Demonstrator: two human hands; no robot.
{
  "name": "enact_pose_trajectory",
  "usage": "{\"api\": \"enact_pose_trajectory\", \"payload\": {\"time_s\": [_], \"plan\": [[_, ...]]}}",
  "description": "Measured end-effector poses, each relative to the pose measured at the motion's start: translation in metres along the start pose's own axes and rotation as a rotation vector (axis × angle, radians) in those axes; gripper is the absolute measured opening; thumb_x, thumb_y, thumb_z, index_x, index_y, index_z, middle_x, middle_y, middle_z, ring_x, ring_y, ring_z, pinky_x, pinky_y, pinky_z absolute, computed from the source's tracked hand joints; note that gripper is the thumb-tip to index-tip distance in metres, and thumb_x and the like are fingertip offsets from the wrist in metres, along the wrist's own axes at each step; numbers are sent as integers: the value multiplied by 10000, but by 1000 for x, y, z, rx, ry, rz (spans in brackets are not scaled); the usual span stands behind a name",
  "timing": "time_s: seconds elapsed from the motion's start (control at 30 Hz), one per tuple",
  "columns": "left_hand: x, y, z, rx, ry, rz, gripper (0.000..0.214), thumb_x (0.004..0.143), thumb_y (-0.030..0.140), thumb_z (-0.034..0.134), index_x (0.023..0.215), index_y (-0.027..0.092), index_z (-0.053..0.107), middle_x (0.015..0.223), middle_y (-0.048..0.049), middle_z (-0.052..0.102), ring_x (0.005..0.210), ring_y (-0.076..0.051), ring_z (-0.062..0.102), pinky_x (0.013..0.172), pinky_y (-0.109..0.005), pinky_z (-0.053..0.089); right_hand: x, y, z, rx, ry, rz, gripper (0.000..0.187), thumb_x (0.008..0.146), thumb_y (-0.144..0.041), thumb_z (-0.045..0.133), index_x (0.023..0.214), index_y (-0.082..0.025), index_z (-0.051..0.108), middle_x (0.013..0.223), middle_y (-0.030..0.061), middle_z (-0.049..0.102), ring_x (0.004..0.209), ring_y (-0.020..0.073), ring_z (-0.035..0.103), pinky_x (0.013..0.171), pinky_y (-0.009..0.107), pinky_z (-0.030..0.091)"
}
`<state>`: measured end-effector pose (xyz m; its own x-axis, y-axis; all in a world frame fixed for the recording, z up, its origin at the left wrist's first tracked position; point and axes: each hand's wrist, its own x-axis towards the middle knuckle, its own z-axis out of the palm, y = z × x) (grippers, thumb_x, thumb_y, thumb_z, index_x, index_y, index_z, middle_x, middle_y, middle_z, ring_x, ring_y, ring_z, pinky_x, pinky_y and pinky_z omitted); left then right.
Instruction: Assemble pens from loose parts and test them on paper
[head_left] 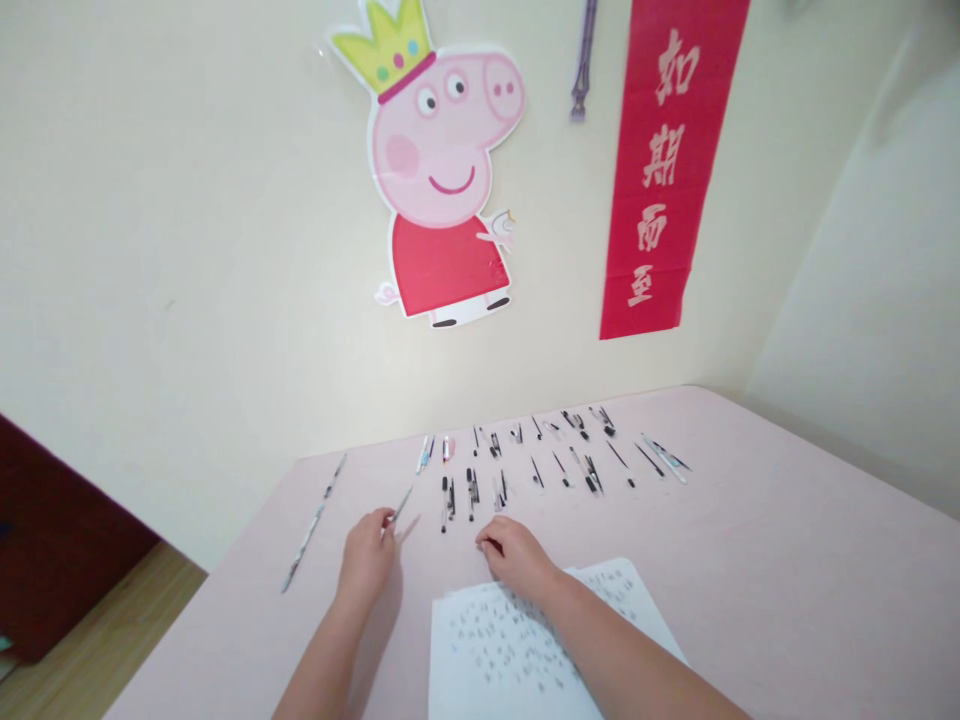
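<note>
My left hand [367, 555] is closed around a slim grey pen-like stick [402, 502], whose thin end points up and away from me. Just past the top edge of the written paper [480, 690], my right hand [517, 558] rests with its fingers curled in a pinch; whatever may be between them is too small to make out. Beyond both hands lie dark pens and pen parts in two rough rows, among them a black-capped pen [444, 505], another pen [471, 495] and a thin black refill [537, 472].
A long patterned stick [313, 525] lies at the table's left side. Several light pens [425, 455] and a white pen [666, 460] lie farther back. The pink table [787, 580] meets a wall with a cartoon pig cutout [450, 265] and a red banner [622, 270].
</note>
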<state>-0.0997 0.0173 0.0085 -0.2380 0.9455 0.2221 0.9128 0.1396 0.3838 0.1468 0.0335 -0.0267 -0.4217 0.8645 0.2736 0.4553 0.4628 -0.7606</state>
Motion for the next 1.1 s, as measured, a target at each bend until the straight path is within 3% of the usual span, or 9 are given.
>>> {"api": "enact_pose_trajectory", "payload": {"time_s": [0.1, 0.23, 0.37, 0.53, 0.73, 1.1], "plan": [[-10, 26, 15, -161, -42, 69, 242, 784, 204, 398, 939, 160, 578, 937, -89, 639, 900, -205, 597, 802, -327, 460, 2, 2, 1, 119, 72, 42, 187, 747, -109, 517, 812, -166, 683, 797, 48, 621, 758, 145, 551, 733, 256, 408], [-29, 57, 33, -459, -161, 133, 254, 799, 241, 363, 959, 171, 547, 757, -29, 606, 617, -154, 589, 602, -289, 480, 9, 6, 4, 396, 191, 133, 164, 738, -222, 555, 836, -154, 669, 723, 30, 603, 636, 133, 518, 627, 258, 408], [-42, 76, 44, -677, -210, 183, 165, 758, 249, 432, 862, 183, 541, 755, -16, 568, 635, -149, 535, 609, -284, 441, 15, 7, 2, 781, 191, 253, 325, 653, -427, 647, 835, -158, 629, 585, -33, 527, 458, 82, 411, 466, 224, 334], [-46, 81, 49, -638, -197, 170, 121, 752, 242, 466, 837, 178, 525, 754, -10, 541, 600, -132, 496, 570, -259, 399, 15, 2, -5, 884, 159, 313, 333, 595, -462, 691, 660, -151, 592, 446, -62, 450, 416, 70, 371, 442, 216, 284], [-48, 79, 50, -531, -88, 218, 106, 757, 274, 501, 803, 188, 542, 722, -1, 540, 624, -148, 499, 595, -272, 390, 12, -1, -9, 896, 132, 325, 317, 585, -434, 704, 655, -143, 600, 440, -65, 456, 423, 69, 382, 457, 215, 279], [-51, 78, 50, -482, -40, 196, 133, 758, 268, 513, 647, 204, 477, 627, 14, 489, 608, -155, 470, 575, -267, 354, 12, 0, -9, 929, 94, 321, 303, 572, -424, 719, 625, -156, 587, 457, -61, 460, 432, 68, 371, 458, 215, 260]]}}
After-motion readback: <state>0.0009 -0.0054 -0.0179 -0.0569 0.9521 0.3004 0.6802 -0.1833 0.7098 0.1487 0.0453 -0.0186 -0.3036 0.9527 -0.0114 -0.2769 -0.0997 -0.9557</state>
